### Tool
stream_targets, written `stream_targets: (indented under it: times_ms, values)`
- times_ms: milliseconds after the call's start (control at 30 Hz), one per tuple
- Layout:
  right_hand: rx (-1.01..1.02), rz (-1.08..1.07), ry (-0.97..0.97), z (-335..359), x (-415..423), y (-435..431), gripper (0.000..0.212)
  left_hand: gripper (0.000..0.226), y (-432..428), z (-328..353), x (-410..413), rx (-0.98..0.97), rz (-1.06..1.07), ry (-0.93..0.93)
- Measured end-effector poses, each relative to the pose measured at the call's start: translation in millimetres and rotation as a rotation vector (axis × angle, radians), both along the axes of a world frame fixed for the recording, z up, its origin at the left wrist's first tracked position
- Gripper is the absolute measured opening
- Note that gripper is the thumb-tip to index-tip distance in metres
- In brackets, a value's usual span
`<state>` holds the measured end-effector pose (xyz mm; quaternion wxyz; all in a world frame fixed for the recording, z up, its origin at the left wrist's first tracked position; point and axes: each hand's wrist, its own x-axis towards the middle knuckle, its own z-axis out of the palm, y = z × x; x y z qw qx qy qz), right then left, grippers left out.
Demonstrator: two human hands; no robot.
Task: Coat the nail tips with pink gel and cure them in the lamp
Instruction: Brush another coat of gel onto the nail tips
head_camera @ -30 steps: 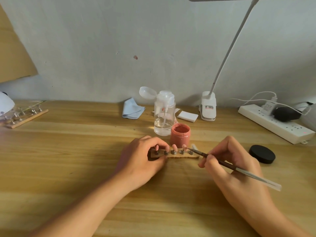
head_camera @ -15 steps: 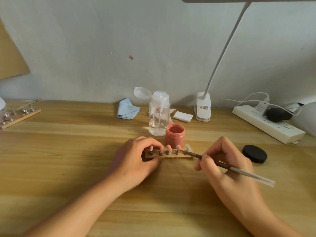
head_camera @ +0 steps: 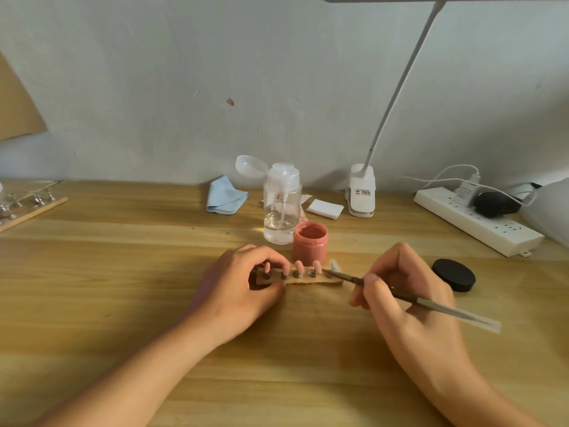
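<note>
Nothing much on the desk has moved since a moment ago; the view has only slid a little, and the brush tip is still at the right end of the row, as it was before.

The left hand [head_camera: 238, 286] is curled over the left end of the wooden strip [head_camera: 311, 281] and pinches it to hold it down. The right hand [head_camera: 409, 298] pinches the brush [head_camera: 400, 294] like a pencil. The brush tip sits at the last nail tip [head_camera: 334, 266] on the right.

Five nail tips stand in a row on the strip, near the middle of the desk [head_camera: 123, 288]. Four of them look pink already. The last one on the right looks pale, so I think it is the one being painted now. After that, the strip has to go in the curing lamp. I cannot tell which thing here is that lamp. A pale rounded shape [head_camera: 551, 211] sits at the far right edge, but it is cut off.

The open pink jar [head_camera: 309, 243] stands just behind the strip, very close to the nail tips. A clear pump bottle [head_camera: 281, 208] stands just behind the jar, so a quick move could knock either one. The black lid [head_camera: 453, 274] lies to the right of the right hand. Far back are a blue cloth [head_camera: 224, 195], a white pad [head_camera: 324, 208], a clip lamp [head_camera: 361, 192] and a power strip [head_camera: 474, 221]. Another strip [head_camera: 30, 208] lies far left.
</note>
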<state>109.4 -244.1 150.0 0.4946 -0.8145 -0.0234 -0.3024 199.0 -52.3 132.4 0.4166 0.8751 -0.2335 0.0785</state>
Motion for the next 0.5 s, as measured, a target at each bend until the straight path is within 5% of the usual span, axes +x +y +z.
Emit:
stream_targets:
  times_ms: [500]
  values:
    - [-0.349,0.036,0.017,-1.5,-2.7,4.1,0.013,0.026,0.2,-0.1,-1.5,-0.013,-0.01,-0.009]
